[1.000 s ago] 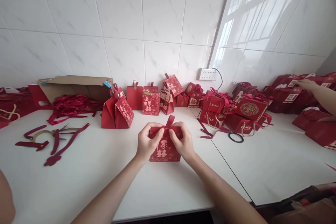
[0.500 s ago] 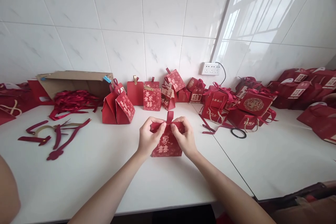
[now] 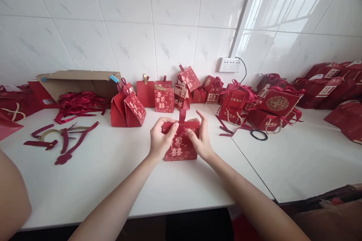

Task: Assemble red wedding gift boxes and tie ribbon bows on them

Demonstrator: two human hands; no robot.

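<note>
White table [image 3: 85, 188] spans the foreground; red box [image 3: 181, 151] stands upright on it, centre, between 2 bare hands. Looks like thin printed card: likely light, stiff along the folded edges, softer across the flat face, easy to dent or crease; finish probably not very slippery. Left hand [image 3: 161, 137] clamps the box's top left edge, thumb in front. Right hand [image 3: 202, 141]: thumb at the front near the top, forefinger raised, the 2 apart. Smallest, red strap [image 3: 183, 115] rises at top centre; best hold seems the top edge beside it.
</note>
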